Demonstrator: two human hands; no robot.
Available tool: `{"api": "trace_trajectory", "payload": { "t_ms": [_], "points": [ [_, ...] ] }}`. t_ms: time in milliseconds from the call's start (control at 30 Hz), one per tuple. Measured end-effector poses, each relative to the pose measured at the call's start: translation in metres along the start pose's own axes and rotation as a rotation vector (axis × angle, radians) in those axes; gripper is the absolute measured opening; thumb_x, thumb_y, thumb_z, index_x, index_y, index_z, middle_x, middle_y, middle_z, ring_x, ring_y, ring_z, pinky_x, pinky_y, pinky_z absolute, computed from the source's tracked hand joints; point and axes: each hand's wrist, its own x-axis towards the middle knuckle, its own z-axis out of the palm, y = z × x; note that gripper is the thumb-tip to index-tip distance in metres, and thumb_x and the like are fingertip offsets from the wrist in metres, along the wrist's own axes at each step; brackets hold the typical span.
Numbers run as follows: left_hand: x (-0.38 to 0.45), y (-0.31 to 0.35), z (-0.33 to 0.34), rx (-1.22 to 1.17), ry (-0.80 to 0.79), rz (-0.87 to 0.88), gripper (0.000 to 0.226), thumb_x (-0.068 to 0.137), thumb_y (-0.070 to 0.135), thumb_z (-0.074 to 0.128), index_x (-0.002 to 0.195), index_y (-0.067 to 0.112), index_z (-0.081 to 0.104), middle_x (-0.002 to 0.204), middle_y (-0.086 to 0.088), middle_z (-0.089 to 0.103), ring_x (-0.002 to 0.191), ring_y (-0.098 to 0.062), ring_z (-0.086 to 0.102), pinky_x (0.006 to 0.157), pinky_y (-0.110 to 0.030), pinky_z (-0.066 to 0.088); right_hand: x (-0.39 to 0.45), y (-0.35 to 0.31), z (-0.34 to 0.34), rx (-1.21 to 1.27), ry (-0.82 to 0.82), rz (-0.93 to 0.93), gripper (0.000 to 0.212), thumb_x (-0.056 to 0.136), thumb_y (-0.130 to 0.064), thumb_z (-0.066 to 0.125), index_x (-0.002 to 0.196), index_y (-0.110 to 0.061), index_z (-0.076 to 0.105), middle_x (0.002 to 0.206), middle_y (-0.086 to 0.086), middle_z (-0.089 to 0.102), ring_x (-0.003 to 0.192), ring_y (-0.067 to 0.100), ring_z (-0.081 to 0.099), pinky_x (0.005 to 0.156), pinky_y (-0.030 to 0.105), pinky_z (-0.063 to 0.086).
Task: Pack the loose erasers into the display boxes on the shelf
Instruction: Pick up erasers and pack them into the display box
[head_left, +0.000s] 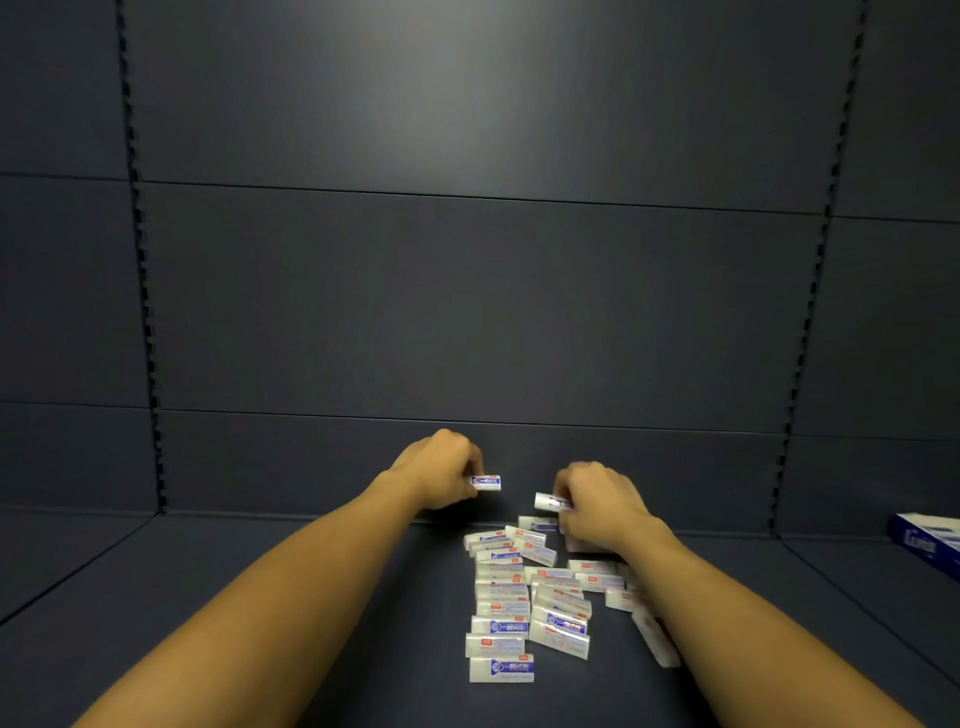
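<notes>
Forearms bare and stretched forward, I reach both hands over the dark shelf (260, 597) toward its back panel (467, 312). My left hand (441, 470) is raised a little above the shelf, knuckles up, fingers curled down and pinching one wrapped eraser (487, 482) whose white-and-blue end sticks out to the right of my fingertips. My right hand (597, 506) sits just beside it, slightly lower and nearer to me, back of the hand facing up, fingers curled round a second eraser (550, 502) that juts out to the left. The two held erasers are near each other but apart.

Below and between my wrists lies the heap of loose erasers (524, 597), white with blue labels and small red marks, spread on the shelf in rough rows, some overlapping and tilted. A few sit under my right wrist, and one blurred eraser (657, 642) lies against the inner side of my right forearm. At the far right edge, a blue-and-white display box (930, 548) rests on the neighbouring shelf section, well apart from the heap and cut off by the frame.
</notes>
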Motion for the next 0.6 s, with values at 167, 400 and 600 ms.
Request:
{"api": "trace_trajectory", "payload": {
  "t_ms": [167,400,600],
  "points": [
    [0.022,0.025,0.001,0.009,0.058,0.069,0.018,0.089,0.025,0.071,0.106,0.025,0.07,0.104,0.004,0.065,0.086,-0.016,0.061,0.075,-0.032,0.054,-0.02,0.023,-0.031,-0.009,0.123,0.031,0.018,0.084,-0.027,0.066,0.101,-0.028,0.063,0.103,-0.008,0.062,0.094,0.017,0.059,0.079,0.035,0.051],
    [0.049,0.086,0.009,0.005,0.107,0.19,0.02,0.086,0.026,0.073,0.106,0.022,0.07,0.102,0.002,0.067,0.086,-0.017,0.063,0.079,-0.037,0.059,-0.063,0.068,-0.061,-0.072,0.181,0.18,0.014,0.086,-0.026,0.064,0.1,-0.026,0.064,0.101,-0.007,0.063,0.091,0.017,0.059,0.071,0.03,0.045],
    [0.05,0.155,0.024,-0.001,0.138,0.296,0.02,0.087,0.026,0.073,0.106,0.022,0.069,0.107,0.001,0.066,0.089,-0.02,0.063,0.082,-0.037,0.058,-0.113,0.107,-0.086,-0.149,0.168,0.293,0.015,0.084,-0.025,0.063,0.099,-0.025,0.064,0.101,-0.007,0.063,0.091,0.02,0.06,0.069,0.029,0.041]
  ]
}}
